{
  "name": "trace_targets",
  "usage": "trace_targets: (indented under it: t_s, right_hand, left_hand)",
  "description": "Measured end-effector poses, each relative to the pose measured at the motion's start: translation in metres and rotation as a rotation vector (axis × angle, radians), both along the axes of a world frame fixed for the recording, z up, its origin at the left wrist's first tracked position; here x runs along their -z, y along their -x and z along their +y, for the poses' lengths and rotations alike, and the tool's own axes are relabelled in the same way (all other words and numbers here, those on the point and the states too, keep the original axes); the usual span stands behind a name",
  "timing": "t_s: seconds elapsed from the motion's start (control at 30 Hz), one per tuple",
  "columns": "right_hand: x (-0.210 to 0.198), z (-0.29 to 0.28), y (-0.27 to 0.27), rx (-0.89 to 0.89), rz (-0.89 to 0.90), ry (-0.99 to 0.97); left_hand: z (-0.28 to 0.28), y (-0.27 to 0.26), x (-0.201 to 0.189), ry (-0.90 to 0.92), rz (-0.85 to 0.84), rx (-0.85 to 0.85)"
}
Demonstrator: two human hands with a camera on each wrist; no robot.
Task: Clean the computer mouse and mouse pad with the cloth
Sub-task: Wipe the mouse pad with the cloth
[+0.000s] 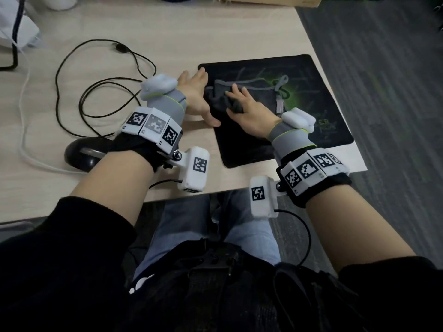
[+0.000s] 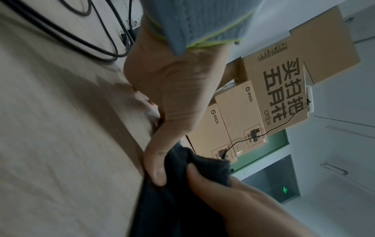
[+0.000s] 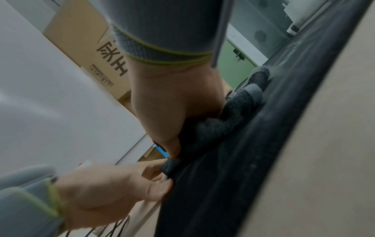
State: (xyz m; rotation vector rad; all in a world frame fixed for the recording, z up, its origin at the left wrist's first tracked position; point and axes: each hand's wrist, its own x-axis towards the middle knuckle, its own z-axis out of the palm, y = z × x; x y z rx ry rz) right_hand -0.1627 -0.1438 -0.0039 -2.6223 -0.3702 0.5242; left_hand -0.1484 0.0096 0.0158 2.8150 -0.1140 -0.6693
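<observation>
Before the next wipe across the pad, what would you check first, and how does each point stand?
1. Cloth lies on the pad: ok.
2. Right hand grips the cloth: ok, its fingers bunch the fabric.
3. Left hand steadies the pad: ok, it lies at the pad's left edge, thumb on the pad beside the cloth.
4. Mouse is off the pad: ok, it sits on the desk by the left forearm, partly hidden.
5. Cable stays clear of the pad: ok, it loops on the desk to the left.
6. Pad already clean: cannot tell, it is too dark and blurred.
</observation>
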Motion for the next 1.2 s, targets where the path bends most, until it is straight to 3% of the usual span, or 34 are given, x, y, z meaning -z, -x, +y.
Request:
trace_targets:
  t_s: [0.23, 0.57, 0.8, 1.1, 1.2]
  right_hand:
    - [-0.007, 0.019, -0.053, 0.021, -0.01, 0.102]
    - [0.012, 0.007, -0.034, 0.064, 0.106, -0.131]
    - [-0.015, 0.003, -0.06, 0.118, 0.016, 0.058]
    - [-0.001, 0.005, -0.046, 0.044, 0.047, 0.064]
    - [-0.001, 0.0, -0.064, 0.079, -0.019, 0.177]
  left_hand:
    - [0.001, 0.005, -0.003, -0.012, 0.005, 0.01]
    - [0.004, 0.004, -0.001, 0.046, 0.011, -0.045]
    - [0.003, 0.005, -0.004, 0.046, 0.017, -0.029]
    - [0.001, 0.005, -0.003, 0.06, -0.001, -0.031]
    - [0.002, 0.003, 0.001, 0.069, 0.012, -0.046]
